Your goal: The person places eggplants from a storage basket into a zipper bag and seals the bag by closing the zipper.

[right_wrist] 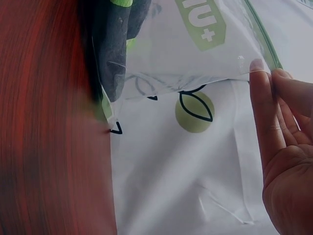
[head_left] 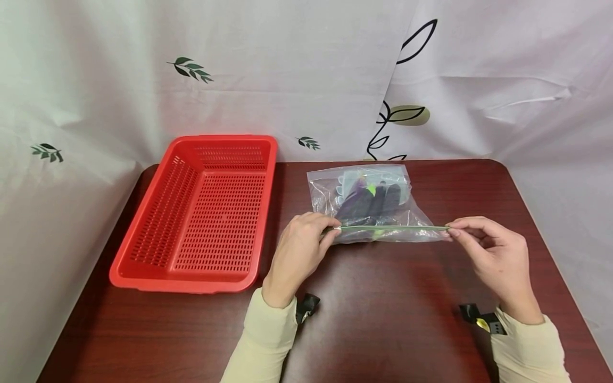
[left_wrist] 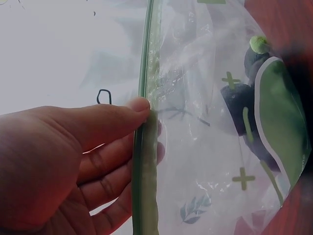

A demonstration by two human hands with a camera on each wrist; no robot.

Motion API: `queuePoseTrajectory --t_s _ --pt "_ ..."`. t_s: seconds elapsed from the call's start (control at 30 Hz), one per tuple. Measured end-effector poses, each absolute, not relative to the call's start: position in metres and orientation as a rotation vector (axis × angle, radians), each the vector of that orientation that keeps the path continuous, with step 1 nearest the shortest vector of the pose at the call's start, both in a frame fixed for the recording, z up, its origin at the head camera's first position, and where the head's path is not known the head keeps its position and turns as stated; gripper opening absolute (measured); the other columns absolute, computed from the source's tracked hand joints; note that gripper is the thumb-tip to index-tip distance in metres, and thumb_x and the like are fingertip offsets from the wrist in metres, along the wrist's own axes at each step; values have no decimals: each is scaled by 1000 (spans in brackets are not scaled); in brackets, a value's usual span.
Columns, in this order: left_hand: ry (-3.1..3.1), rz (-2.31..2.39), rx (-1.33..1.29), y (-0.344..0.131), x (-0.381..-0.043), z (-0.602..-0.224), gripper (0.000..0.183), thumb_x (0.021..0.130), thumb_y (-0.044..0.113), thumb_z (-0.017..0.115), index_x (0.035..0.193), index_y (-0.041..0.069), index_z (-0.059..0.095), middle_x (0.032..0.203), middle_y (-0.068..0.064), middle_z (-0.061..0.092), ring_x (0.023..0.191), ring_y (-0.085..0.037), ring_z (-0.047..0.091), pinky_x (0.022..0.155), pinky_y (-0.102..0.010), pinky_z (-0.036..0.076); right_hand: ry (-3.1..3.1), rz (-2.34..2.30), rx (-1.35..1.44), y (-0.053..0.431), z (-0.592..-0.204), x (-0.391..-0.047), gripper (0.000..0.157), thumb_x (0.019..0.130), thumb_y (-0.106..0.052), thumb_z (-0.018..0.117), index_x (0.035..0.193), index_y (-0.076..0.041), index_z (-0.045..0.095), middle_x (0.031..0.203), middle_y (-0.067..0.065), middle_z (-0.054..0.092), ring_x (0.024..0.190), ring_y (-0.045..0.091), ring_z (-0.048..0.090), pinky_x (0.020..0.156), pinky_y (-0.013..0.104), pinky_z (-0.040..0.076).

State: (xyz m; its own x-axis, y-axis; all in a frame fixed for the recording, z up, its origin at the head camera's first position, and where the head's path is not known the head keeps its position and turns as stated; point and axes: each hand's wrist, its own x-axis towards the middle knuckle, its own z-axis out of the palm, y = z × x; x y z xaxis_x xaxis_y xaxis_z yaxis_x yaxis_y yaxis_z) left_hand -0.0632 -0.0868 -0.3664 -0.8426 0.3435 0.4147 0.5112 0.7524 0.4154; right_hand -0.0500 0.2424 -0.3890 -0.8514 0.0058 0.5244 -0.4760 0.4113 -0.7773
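A clear zip-top plastic bag (head_left: 419,217) with dark purple eggplants (head_left: 356,206) inside is at the back of the table, right of the middle. Its green zip strip (head_left: 392,227) is stretched straight between both hands, nearest the person. My left hand (head_left: 297,252) pinches the strip's left end between thumb and fingers. At the right end, my right hand (head_left: 503,260) pinches the bag's corner. Thumb and fingers lie on opposite sides of the strip (left_wrist: 145,58) in the left wrist view. Low in the bag, the right wrist view shows a dark eggplant (right_wrist: 110,58).
A red plastic basket (head_left: 261,234) with slotted walls stands on the left of the dark red-brown table (head_left: 378,330). Nothing shows inside it. Behind the table hangs a white curtain (head_left: 287,80) with leaf prints. Small black devices (head_left: 306,307) sit at both wrists.
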Motion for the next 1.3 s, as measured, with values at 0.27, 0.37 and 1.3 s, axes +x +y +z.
queuePoseTrajectory --t_s 0.27,0.37,1.3 --pt "-2638 -766 -670 -90 -65 -366 9 89 18 78 97 14 78 95 3 75 90 -14 69 80 -34 50 -2223 1440 412 242 -389 -51 28 73 31 67 94 13 71 86 4 73 70 5 68 65 11 51" --pt "-2634 -763 -672 -91 -65 -366 9 88 18 79 96 13 78 95 3 75 89 -14 69 80 -35 50 -2226 1435 413 241 -388 -51 27 73 31 67 93 12 71 84 4 73 69 4 68 64 10 50" --pt "-2641 -750 -673 -102 -68 -366 10 88 17 79 97 12 79 94 2 75 88 -16 69 83 -36 51 -2227 1432 402 241 -388 -51 27 74 30 67 94 12 71 85 3 73 71 3 69 65 10 51"
